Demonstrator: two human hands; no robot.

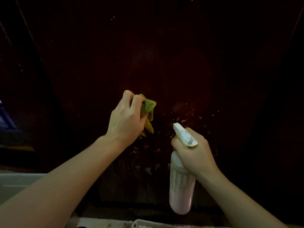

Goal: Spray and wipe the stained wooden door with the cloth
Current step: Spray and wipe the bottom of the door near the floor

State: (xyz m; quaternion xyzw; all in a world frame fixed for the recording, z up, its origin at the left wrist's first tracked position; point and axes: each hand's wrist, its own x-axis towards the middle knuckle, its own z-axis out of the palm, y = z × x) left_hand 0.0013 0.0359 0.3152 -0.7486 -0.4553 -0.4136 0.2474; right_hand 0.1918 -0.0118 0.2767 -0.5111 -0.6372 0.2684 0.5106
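Note:
A dark reddish wooden door fills the view, speckled with pale and pink stains in its lower middle. My left hand grips a bunched yellow-green cloth close against the door, left of the stains. My right hand grips the neck of a spray bottle holding pale pink liquid. Its white nozzle points up and left at the stained patch. The fingers around the trigger are hidden behind the spray head.
A pale grey ledge or floor edge lies at the lower left. A white plastic rim shows at the bottom edge. Something blue stands in the dark at the far left.

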